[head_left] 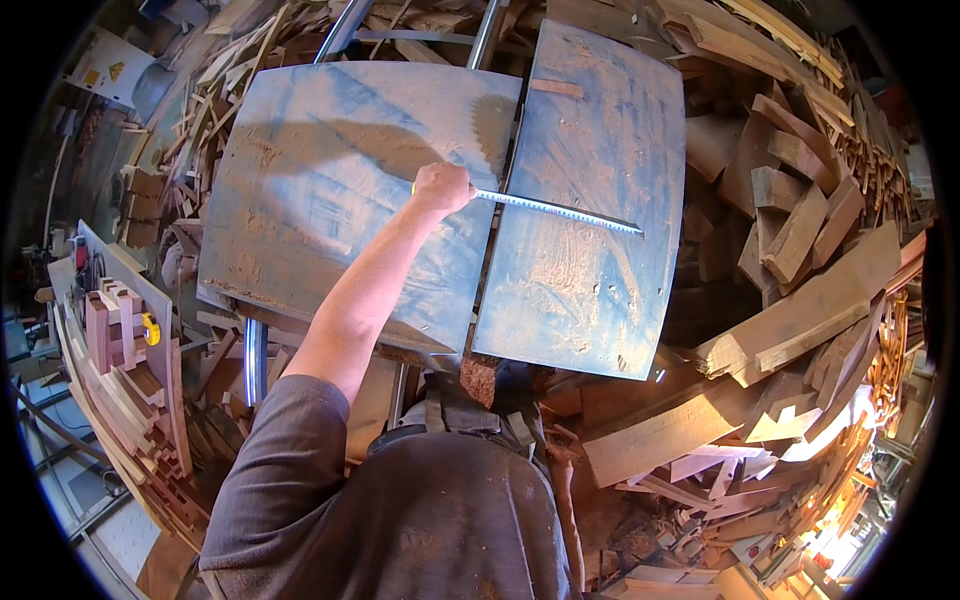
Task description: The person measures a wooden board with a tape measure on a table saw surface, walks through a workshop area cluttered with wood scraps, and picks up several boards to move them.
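Note:
My left hand (443, 188) is closed over the middle of a metal-topped saw table (350, 220). A tape measure's pale blade (560, 208) runs out of it to the right, crossing the dark slot (488, 255) between the two plates. The blade's far end lies over the right plate (580, 280). Only a bit of yellow shows behind the fingers; the rest of the case is hidden. Beyond the hand, a toothed, rounded shape like a circular saw blade (492, 125) shows next to the slot. My right hand is out of the picture.
A small wood strip (557, 88) lies on the right plate amid sawdust. Heaped wood offcuts (790, 210) crowd the right side, with long boards (690, 430) near me. At left, a stack of cut wood pieces (125, 330) has a yellow object (151, 329) on it.

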Tool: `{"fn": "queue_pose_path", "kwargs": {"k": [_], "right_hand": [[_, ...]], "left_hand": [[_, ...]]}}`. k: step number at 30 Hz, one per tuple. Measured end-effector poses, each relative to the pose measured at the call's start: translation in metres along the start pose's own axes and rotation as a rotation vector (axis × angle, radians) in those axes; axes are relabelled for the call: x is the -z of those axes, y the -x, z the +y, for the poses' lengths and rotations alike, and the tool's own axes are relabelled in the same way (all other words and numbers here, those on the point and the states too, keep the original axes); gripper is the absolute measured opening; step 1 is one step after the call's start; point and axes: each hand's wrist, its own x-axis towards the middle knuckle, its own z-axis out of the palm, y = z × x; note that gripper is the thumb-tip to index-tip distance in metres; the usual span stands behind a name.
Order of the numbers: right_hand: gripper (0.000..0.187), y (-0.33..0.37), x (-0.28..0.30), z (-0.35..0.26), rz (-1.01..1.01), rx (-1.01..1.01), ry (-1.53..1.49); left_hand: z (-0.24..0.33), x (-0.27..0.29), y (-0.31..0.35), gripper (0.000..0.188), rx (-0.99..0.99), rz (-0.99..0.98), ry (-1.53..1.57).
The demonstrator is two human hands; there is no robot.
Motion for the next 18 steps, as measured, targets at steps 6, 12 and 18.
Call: {"fn": "queue_pose_path", "kwargs": {"k": [6,12,18], "right_hand": [[0.017,0.001,-0.003,0.004,0.019,0.012,-0.043],[0.018,0.000,0.005,-0.012,-0.005,-0.072,-0.016],[0.017,0.000,0.003,-0.012,0.001,-0.022,0.036]], "left_hand": [[0.002,-0.001,-0.001,0.037,-0.023,0.014,-0.019],[0.001,0.001,0.002,0.037,-0.001,-0.009,0.002],[0.002,0.002,0.001,0.036,-0.010,-0.004,0.004]]}}
